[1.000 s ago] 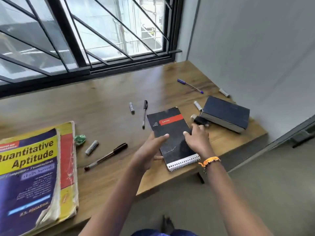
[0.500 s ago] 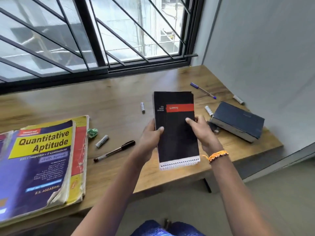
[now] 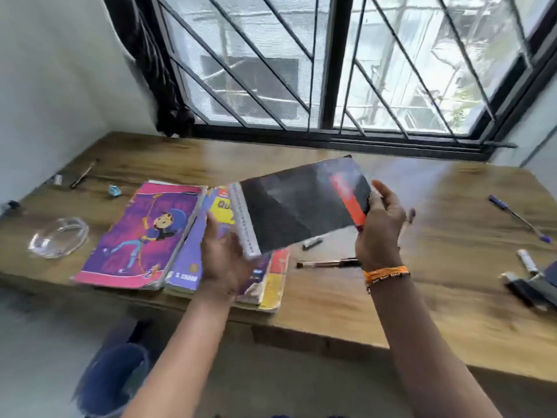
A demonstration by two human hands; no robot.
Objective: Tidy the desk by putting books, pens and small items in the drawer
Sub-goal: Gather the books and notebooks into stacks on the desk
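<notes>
- While both hands lift it above the table [image 3: 437, 312], the black spiral notebook [image 3: 301, 206] hangs tilted, spiral edge down-left, red label up-right.
- Left hand [image 3: 224, 257]: under the spiral end, palm up, fingers curled against the lower corner of the notebook.
- Right hand [image 3: 381, 227]: fingers grasping the red-label end, thumb on the near side; orange thread band [image 3: 387, 273] on that wrist.
- Notebook is over the thick yellow-and-purple book [image 3: 271, 282], not touching it as far as blur allows.
- Pink-and-purple cartoon book [image 3: 141, 233] lies flat just left of the thick book, edges touching.
- Black-capped pen [image 3: 328, 263] lies near the right hand, on the table; a short marker [image 3: 312, 243] just beyond it.
- Purple pen [image 3: 518, 218] lies far right; white marker [image 3: 527, 261] nearer, beside dark items at the right edge, cut off.
- Clear glass dish [image 3: 58, 236] sits left; small teal item [image 3: 115, 190] and another pen [image 3: 84, 173] lie farther left-back.
- Barred window [image 3: 331, 64] behind the table.
</notes>
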